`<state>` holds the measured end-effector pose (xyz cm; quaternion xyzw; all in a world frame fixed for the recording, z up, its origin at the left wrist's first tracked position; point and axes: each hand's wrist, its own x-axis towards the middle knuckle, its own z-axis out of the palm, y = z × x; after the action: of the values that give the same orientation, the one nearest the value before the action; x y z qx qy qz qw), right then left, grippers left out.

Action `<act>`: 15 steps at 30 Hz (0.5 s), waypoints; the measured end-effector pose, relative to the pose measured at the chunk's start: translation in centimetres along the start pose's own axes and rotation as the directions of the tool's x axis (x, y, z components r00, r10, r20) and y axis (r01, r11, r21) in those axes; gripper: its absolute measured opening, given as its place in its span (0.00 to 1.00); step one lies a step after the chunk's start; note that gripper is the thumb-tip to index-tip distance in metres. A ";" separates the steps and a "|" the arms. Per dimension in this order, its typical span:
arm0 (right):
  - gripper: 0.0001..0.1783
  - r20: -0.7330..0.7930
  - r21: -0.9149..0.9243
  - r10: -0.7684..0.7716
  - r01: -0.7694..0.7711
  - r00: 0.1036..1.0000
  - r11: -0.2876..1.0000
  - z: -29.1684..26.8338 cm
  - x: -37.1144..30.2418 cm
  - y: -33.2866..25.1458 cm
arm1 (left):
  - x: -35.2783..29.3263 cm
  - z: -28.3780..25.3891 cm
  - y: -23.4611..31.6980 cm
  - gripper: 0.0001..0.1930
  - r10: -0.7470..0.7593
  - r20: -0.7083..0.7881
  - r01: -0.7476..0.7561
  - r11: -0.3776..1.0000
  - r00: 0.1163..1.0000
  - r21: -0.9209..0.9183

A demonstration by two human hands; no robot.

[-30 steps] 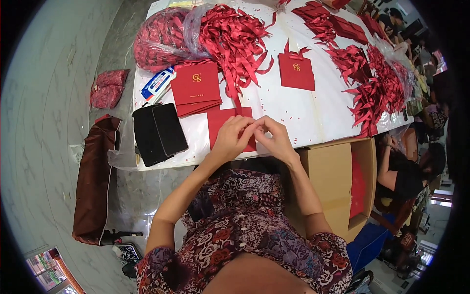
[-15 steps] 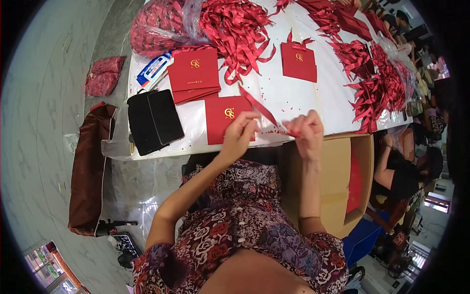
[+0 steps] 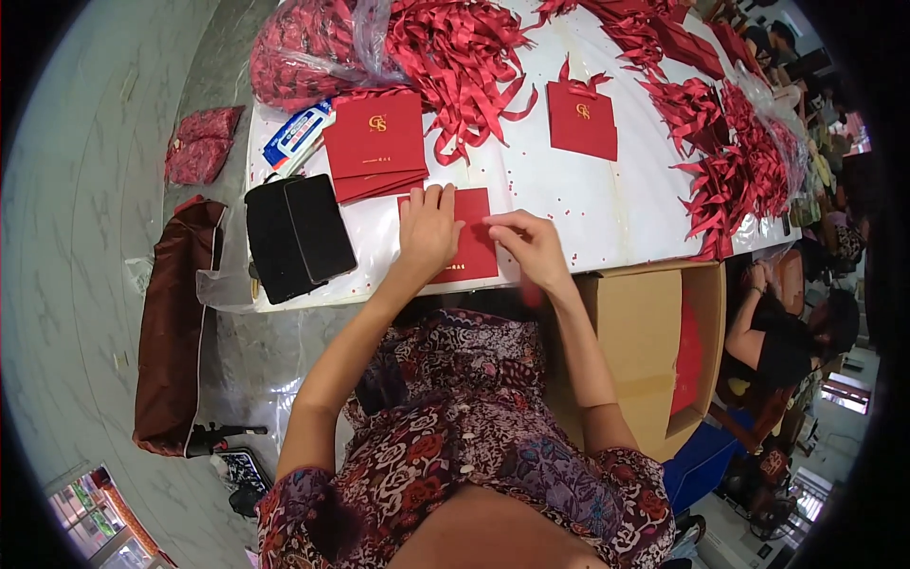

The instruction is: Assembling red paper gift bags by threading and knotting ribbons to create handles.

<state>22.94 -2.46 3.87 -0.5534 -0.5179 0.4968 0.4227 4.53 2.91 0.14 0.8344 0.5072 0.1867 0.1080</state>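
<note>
A small red paper bag (image 3: 474,242) lies flat at the table's near edge, directly before me. My left hand (image 3: 428,229) rests on its left part with the fingers laid flat, covering most of its gold print. At the bag's right edge, the thumb and forefinger of my right hand (image 3: 531,248) are pinched together. A blurred red ribbon (image 3: 532,289) hangs below that hand; its upper end is hidden in the fingers. Just beyond my left hand is a stack of similar red bags (image 3: 379,137). Farther right lies another bag (image 3: 581,121) with ribbon loops at its top.
A heap of red ribbons (image 3: 455,66) and a plastic sack of red stuff (image 3: 308,52) lie at the back left. A black case (image 3: 299,237) sits left. More ribbon piles (image 3: 725,171) are at the right. A cardboard box (image 3: 635,351) stands beside me; a co-worker's arm shows beyond.
My left hand has let go of the ribbon and come down flat on the bag. The right hand has moved left to the bag's edge, and the ribbon now hangs below it.
</note>
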 end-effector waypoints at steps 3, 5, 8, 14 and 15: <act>0.10 -0.112 -0.263 -0.159 0.125 0.981 0.957 0.7 1.2 3.1 | 0.3 -0.3 0.4 0.26 0.043 -0.031 -0.045 0.997 0.999 -0.067; 0.10 -0.139 -0.296 -0.165 0.118 0.976 0.948 1.8 2.0 3.1 | 0.3 -0.1 -0.1 0.24 0.038 -0.056 -0.043 0.995 0.998 -0.086; 0.09 -0.189 -0.338 -0.159 0.087 0.969 0.937 2.5 2.6 3.0 | 0.3 -0.2 -0.2 0.19 0.019 -0.070 -0.029 0.989 0.997 -0.143; 0.08 -0.167 -0.447 -0.146 0.057 0.975 0.893 2.5 2.6 2.4 | 0.7 0.3 -1.2 0.12 -0.055 0.026 0.060 0.920 0.998 -0.388; 0.07 -0.173 -0.431 -0.141 0.054 0.975 0.901 2.4 2.6 2.3 | 0.8 0.3 -1.3 0.10 -0.071 0.043 0.082 0.908 0.997 -0.411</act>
<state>20.85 -0.25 1.01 -0.6522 -0.5953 0.2926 0.3668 3.99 4.21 -0.46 0.7746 0.4872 0.2740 0.2958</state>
